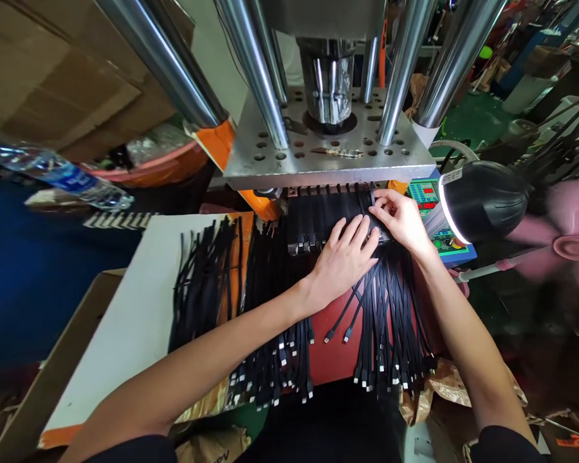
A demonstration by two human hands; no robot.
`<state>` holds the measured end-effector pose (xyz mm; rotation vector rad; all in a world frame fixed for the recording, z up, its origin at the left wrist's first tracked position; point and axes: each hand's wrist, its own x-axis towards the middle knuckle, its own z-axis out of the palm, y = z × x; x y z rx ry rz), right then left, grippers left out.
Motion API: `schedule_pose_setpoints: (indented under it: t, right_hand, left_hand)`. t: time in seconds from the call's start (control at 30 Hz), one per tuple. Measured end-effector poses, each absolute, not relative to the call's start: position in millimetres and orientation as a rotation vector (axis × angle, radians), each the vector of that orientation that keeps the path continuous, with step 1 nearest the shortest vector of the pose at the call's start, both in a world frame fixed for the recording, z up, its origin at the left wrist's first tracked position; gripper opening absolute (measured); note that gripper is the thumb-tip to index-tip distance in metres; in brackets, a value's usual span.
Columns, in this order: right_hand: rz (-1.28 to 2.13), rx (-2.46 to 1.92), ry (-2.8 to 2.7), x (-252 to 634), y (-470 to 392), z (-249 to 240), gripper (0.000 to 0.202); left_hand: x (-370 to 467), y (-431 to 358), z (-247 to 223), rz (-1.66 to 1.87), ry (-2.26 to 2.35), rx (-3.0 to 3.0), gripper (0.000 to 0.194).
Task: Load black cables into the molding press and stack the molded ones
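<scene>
A black slotted fixture block [313, 215] lies under the press plate, with flat black cables set across it and metal connectors along its front edge. My left hand [345, 260] rests palm down over the block's front right part, fingers stretched out and slightly apart. At the right end of the block, my right hand [400, 218] has thumb and forefinger closed on a black cable [372, 195]; the fingers partly cover it. Below my hands, a bundle of black cables with metal plugs [386, 328] fans out over the red surface [335, 360]. More black cables [270, 276] lie to the left.
Above the block hangs a steel press plate [332, 161] between thick metal columns [255, 71]. A black lamp [487, 199] and a control panel [427, 199] stand to the right, beside a pink fan [569, 244]. On the left are a white board [110, 321] and a plastic bottle [62, 173].
</scene>
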<state>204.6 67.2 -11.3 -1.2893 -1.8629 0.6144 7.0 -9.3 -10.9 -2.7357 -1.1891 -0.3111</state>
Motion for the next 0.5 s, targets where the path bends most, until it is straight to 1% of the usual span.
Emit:
schedule_pose_setpoints:
  t: [0.13, 0.23, 0.37, 0.5]
  right_hand:
    - [0.276, -1.342, -2.149, 214.8, 31.9, -9.1, 0.043]
    - [0.107, -1.533, -2.385, 213.3, 24.0, -0.4, 0.055]
    - [-0.015, -1.821, -2.44, 192.8, 54.1, 8.7, 0.061]
    - [-0.028, -1.927, -2.399, 177.3, 86.9, 9.1, 0.063]
  left_hand:
    - [12.8, -9.7, -10.8, -0.307, -1.258, -2.743, 0.068]
    - [13.9, 1.2, -5.8, -0.337, -1.317, -2.795, 0.078]
    - [14.1, 37.0, 4.5, -0.343, -1.446, -2.815, 0.068]
    - [14.3, 75.1, 8.2, -0.31, -1.486, -2.803, 0.06]
